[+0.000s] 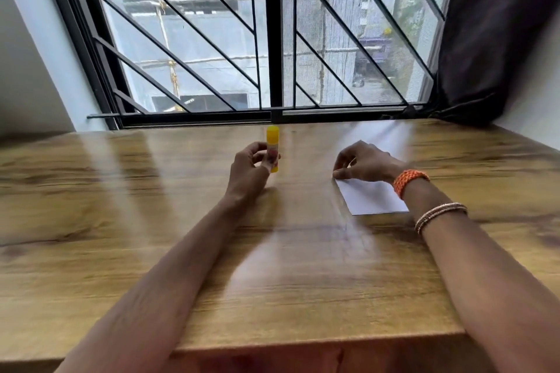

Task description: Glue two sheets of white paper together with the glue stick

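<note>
Setup step: the left hand (248, 169) pinches the capped glue stick (272, 148) upright at 12 o'clock on the counter (151, 236), the right hand's (363, 163) fingers pinch the white paper (371, 198) at 2 o'clock; uncapping likely comes next.

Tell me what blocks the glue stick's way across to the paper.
Nothing visible does. The left hand holds the glue stick upright; bare table lies between it and the white paper under the right hand.
</note>
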